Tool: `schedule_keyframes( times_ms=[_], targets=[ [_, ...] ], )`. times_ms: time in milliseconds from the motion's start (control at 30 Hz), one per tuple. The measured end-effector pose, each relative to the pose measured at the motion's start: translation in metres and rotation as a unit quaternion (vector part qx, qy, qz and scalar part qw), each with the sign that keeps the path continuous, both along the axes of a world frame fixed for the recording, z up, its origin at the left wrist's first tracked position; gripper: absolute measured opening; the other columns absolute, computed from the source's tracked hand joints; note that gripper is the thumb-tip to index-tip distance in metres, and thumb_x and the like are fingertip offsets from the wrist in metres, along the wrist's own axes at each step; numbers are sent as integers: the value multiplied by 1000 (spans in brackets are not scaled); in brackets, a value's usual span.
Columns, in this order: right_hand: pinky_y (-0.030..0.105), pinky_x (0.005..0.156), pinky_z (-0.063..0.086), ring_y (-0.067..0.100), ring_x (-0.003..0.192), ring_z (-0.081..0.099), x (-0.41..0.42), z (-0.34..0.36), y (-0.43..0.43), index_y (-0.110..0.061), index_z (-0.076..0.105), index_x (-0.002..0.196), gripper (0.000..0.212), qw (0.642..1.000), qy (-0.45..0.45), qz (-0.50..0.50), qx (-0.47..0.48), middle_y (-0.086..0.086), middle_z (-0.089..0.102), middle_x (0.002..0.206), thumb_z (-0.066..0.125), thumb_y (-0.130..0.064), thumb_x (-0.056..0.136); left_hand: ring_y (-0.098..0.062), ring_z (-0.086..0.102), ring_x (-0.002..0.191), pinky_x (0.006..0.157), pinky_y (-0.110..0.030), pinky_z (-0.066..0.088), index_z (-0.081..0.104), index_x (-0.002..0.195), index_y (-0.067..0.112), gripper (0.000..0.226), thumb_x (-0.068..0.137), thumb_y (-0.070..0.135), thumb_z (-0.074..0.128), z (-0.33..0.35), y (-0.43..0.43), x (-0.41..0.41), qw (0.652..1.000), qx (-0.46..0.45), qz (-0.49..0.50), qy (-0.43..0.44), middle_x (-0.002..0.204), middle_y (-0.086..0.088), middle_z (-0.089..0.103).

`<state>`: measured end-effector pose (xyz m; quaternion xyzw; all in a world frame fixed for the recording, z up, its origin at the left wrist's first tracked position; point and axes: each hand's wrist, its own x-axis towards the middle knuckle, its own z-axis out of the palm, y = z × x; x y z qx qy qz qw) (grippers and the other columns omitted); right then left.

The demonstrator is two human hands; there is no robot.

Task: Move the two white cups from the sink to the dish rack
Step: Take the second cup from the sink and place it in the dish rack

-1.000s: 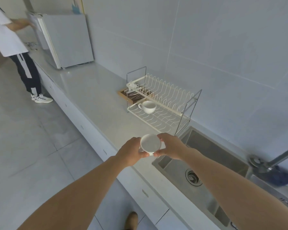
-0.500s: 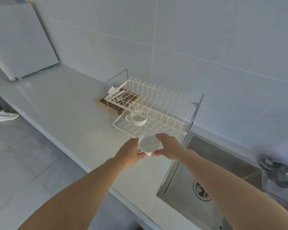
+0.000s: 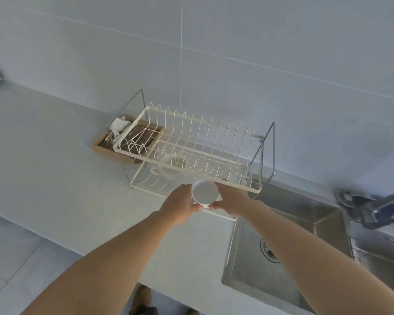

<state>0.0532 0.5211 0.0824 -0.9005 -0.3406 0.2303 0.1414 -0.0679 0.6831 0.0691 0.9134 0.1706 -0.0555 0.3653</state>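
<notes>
A white cup [image 3: 204, 192] is held between my left hand [image 3: 181, 206] and my right hand [image 3: 230, 198], its open mouth facing me. Both hands grip it just in front of the lower shelf of the white wire dish rack [image 3: 187, 153], above the counter. A second white cup [image 3: 172, 165] sits on that lower shelf, partly hidden behind the wires of the upper tier. The steel sink [image 3: 289, 244] lies to the right of the rack, with nothing in its basin apart from the drain.
A wooden tray [image 3: 125, 142] with white cloth and utensils sits behind the rack's left end. The faucet [image 3: 373, 208] stands at the right over the sink's far edge. Tiled wall rises behind the grey counter [image 3: 55, 155]. My shoes show at the bottom.
My view has swung right and closer to the rack. Both hands have carried the cup forward, from over the counter's front edge up to the rack's lower shelf.
</notes>
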Motion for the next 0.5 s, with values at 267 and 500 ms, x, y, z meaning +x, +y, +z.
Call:
schedule_keyframes(
  times_ms=[267,500],
  targets=[
    [33,89,28,23,116,43,17,-9,14,-22,44,134,65,997,9,-75,-30,-8,39,124,77,-38,81,-20,54,129,107,-43,46,46,149,26,70,87,32,78,-21,24,39,997,-18,-70,-41,137,-1,59],
    [35,86,47,26,111,51,24,-11,22,-21,46,136,65,985,73,-153,23,1,49,127,81,-20,80,8,62,86,74,-12,43,45,150,37,71,87,24,75,-35,33,52,989,-77,-90,-87,91,19,62]
  ],
)
